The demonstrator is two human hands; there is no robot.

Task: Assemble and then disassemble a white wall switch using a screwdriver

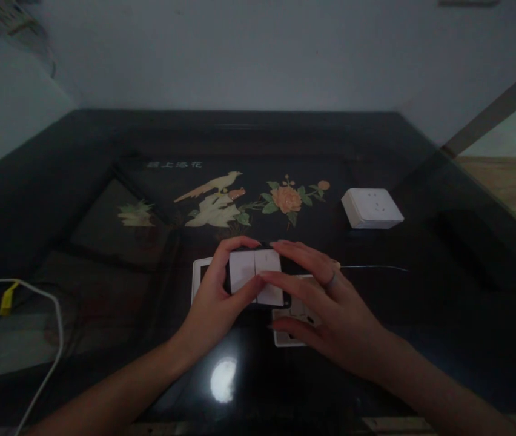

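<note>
Between my two hands is a light switch [242, 269] with two white rocker panels and a dark rim. My left hand [212, 297] grips it by the left side, thumb across its front and fingers along the far edge. With fingertips on the far right edge and on the front of the panels, my right hand [335, 303] is closed around the other side. A white frame [196, 281] lies partly hidden behind my left hand. Beneath my right hand's fingers is a second white frame-like part [283, 340], largely covered.
A white wall socket [371, 209] sits on the glossy black table [285, 387] at the right. Beyond my right hand lies a thin shiny rod [373, 266], its near end hidden. A white cable [60, 321] with a yellow tag [7, 300] runs along the left.
</note>
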